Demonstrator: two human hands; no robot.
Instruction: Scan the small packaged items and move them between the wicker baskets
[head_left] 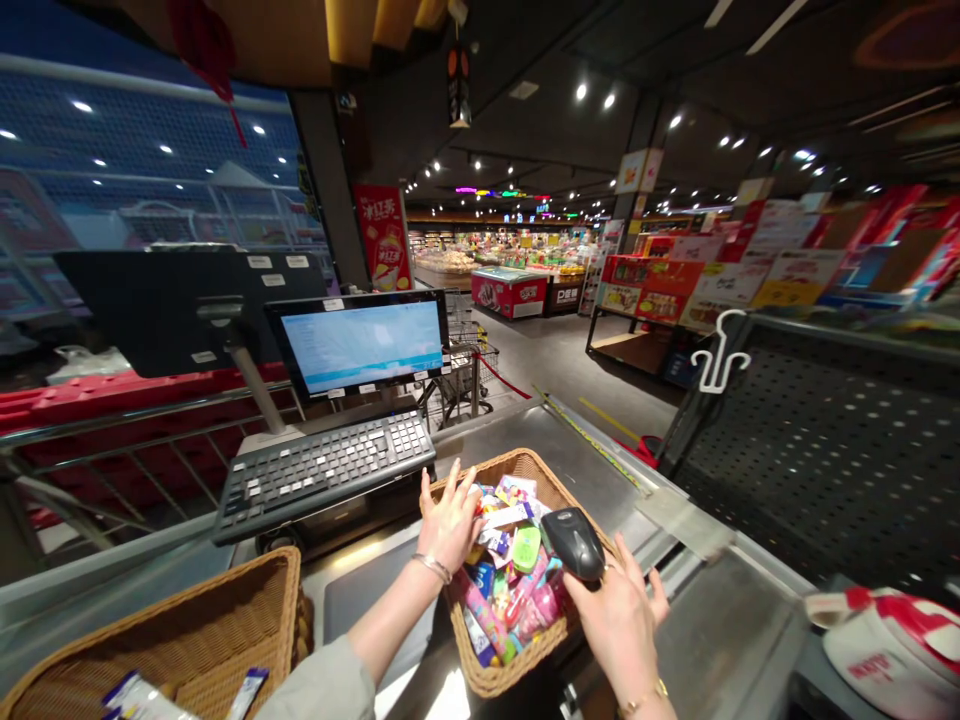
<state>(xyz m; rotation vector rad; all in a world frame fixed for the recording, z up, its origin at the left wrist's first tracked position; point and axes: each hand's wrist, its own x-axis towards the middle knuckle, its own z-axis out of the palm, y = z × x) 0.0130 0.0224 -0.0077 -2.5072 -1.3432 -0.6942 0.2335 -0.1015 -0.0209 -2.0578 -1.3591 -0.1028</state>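
A wicker basket (487, 682) full of small, colourful packaged goods (525, 550) sits on the metal counter between my hands. My left hand (450, 525) is over its left rim with fingers spread. Those fingertips reach the packets at the basket's upper left, and I see nothing gripped in them. My right hand (619, 615) is at the basket's right side, closed around the black handheld barcode scanner (572, 543), with some fingers sticking out. The scanner's head hangs over the right part of the basket, and its handle is mostly hidden by the hand.
A second wicker basket (172, 630) holding a few packets stands at lower left. Beyond the left hand are a keyboard (330, 470) and a lit monitor (364, 340). At right are a black perforated panel (817, 440) with a white hook (721, 355) and a red-and-white item (889, 645).
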